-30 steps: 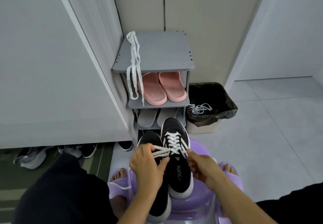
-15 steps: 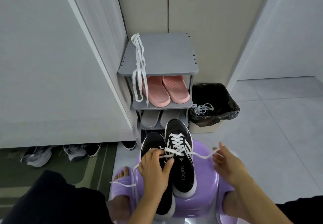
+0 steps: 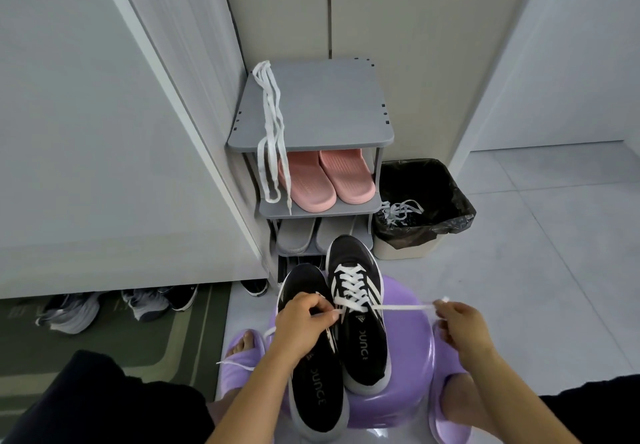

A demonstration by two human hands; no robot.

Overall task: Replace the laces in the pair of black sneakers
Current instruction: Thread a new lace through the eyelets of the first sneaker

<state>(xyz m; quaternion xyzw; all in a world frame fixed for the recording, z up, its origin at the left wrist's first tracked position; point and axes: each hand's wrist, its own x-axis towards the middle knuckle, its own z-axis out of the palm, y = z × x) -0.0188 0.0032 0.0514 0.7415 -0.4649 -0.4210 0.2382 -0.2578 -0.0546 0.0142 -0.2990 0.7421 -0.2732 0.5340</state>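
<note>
Two black sneakers lie on a purple stool [image 3: 412,346]. The right sneaker [image 3: 358,308] carries a white lace [image 3: 351,286] crossed through its eyelets. The left sneaker [image 3: 311,367] shows no lacing. My left hand [image 3: 303,322] pinches one lace end beside the right sneaker's tongue; its tail trails down to the left. My right hand [image 3: 462,326] pinches the other lace end, stretched taut to the right of the shoe. A spare white lace [image 3: 272,132] hangs over the grey shoe rack [image 3: 332,114].
The rack holds pink slippers [image 3: 325,180] and grey slippers [image 3: 298,235]. A bin with a black bag [image 3: 420,208] to its right contains used laces [image 3: 401,213]. More shoes [image 3: 114,305] sit under the cabinet at left on a green mat. My feet wear purple slippers.
My right hand has drawn its lace end further out to the right until it is taut. My left hand stays at the shoe's tongue. The camera has tilted slightly.
</note>
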